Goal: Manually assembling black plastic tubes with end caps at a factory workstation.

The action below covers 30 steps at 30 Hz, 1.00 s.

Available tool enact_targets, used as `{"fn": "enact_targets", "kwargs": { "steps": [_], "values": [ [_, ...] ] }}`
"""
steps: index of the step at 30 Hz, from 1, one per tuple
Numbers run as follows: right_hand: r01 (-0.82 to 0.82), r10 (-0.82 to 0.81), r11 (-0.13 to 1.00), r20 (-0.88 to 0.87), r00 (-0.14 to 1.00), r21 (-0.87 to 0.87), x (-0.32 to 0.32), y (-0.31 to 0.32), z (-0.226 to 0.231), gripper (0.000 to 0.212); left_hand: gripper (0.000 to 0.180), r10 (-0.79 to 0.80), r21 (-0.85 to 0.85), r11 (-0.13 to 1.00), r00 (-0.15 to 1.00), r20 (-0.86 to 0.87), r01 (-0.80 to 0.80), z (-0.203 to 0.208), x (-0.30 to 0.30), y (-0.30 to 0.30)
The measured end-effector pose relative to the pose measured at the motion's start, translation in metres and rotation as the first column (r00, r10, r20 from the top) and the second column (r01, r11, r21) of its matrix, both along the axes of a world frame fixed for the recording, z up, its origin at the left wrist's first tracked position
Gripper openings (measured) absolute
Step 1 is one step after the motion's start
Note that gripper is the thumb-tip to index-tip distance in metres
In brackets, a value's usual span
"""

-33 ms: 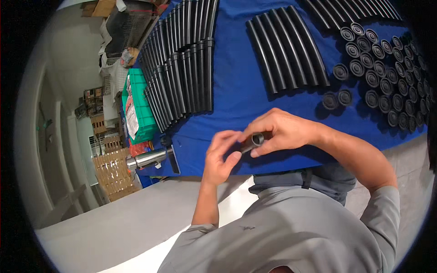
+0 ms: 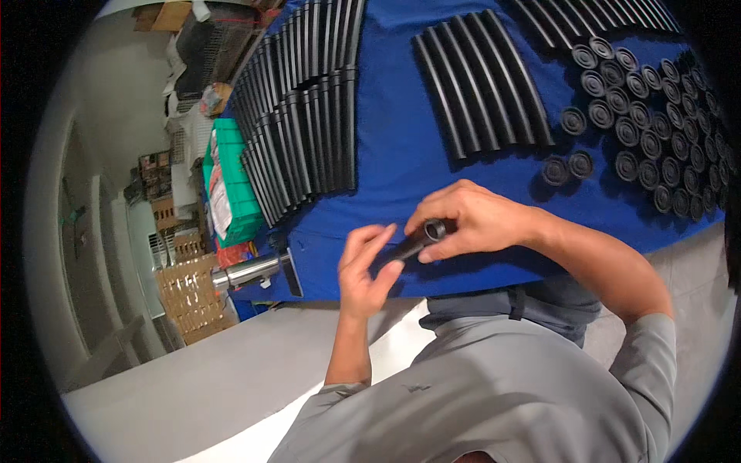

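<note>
A black plastic tube (image 2: 407,245) slants over the near edge of the blue-covered table, its round hollow end turned up toward me. My right hand (image 2: 478,222) grips it just below that end, thumb on the near side and fingers on the far side. The tube's other end runs into the gap between the thumb and fingers of my left hand (image 2: 364,270). Those fingers are spread, loosely around the tube and not closed on it. Beyond my hands lies a row of several black tubes (image 2: 485,85). Two round black caps (image 2: 567,167) sit to the right of them.
Many ringed black caps (image 2: 651,143) cover the table's right side, with more tubes (image 2: 590,19) behind. At left lie stacked rows of collared black tubes (image 2: 309,131), a green crate (image 2: 235,185) and a shiny metal cylinder device (image 2: 255,270) at the table edge.
My left hand has drawn a little to the left and its fingers have spread, so more of the tube shows. The right hand keeps its grip, nearly in place.
</note>
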State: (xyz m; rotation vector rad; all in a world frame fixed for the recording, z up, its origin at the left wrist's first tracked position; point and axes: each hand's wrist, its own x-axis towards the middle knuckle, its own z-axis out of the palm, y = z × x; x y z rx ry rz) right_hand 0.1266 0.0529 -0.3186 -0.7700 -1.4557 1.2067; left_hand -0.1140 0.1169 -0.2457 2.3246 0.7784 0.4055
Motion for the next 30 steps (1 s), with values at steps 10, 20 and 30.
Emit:
{"fn": "enact_targets", "kwargs": {
  "steps": [10, 20, 30],
  "values": [
    [0.324, -0.444, 0.879, 0.358, 0.821, 0.349, -0.005, -0.01, -0.003, 0.059, 0.045, 0.687, -0.822, -0.263, 0.696, 0.209, 0.506, -0.076, 0.011, -0.036],
    [0.522, -0.53, 0.707, 0.846, -0.055, 0.477, 0.062, -0.089, 0.048, 0.056, 0.029, 0.64, -0.77, 0.091, 0.556, 0.531, 0.632, -0.106, 0.02, 0.016],
    [0.433, -0.474, 0.768, 0.873, -0.112, 0.472, 0.061, -0.092, 0.039, 0.049, 0.032, 0.645, -0.745, 0.061, 0.543, 0.537, 0.665, -0.111, 0.019, 0.013]
  ]
}}
